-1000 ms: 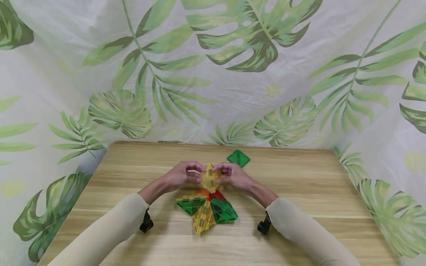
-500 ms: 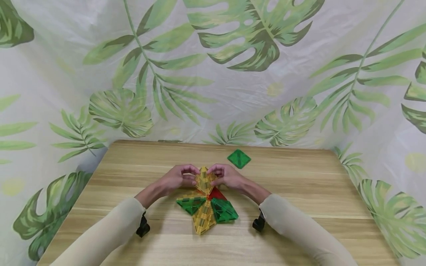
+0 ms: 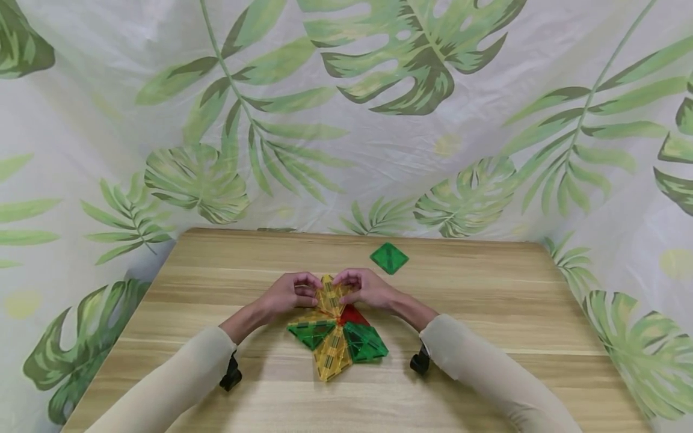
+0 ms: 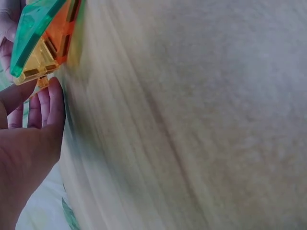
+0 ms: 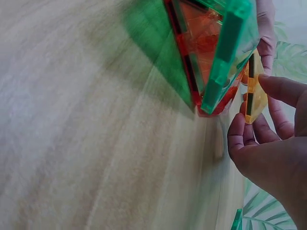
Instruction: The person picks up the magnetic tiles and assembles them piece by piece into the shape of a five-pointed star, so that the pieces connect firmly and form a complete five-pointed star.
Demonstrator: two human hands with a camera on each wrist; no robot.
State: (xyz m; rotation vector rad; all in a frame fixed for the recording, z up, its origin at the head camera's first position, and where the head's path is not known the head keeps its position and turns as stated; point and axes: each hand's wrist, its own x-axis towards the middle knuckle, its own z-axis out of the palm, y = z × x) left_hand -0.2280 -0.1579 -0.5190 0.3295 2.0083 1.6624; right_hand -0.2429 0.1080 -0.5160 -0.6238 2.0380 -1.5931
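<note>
Translucent magnetic tiles form a star-like build on the table: a yellow arm [image 3: 332,359] points towards me, green tiles [image 3: 366,343] lie to the right, more green and yellow at the left, and a red tile [image 3: 354,315] behind. At its far side stands a yellow tile piece [image 3: 329,299], its lower tip at the centre of the build. My left hand [image 3: 290,293] pinches its left edge; my right hand [image 3: 370,288] pinches the right. In the right wrist view, thumb and fingers lie on either side of the yellow tile [image 5: 257,88]. The left fingertips are partly hidden.
A loose green diamond-shaped pair of tiles [image 3: 389,258] lies behind my right hand near the table's back edge. Leaf-printed cloth [image 3: 379,168] hangs behind the wooden table [image 3: 476,288]. Black wrist cameras [image 3: 230,374] hang under both sleeves.
Both hands have brought the yellow piece left and slightly nearer, down against the centre of the build. In the last half second it has shifted only a little. The loose green piece stays put.
</note>
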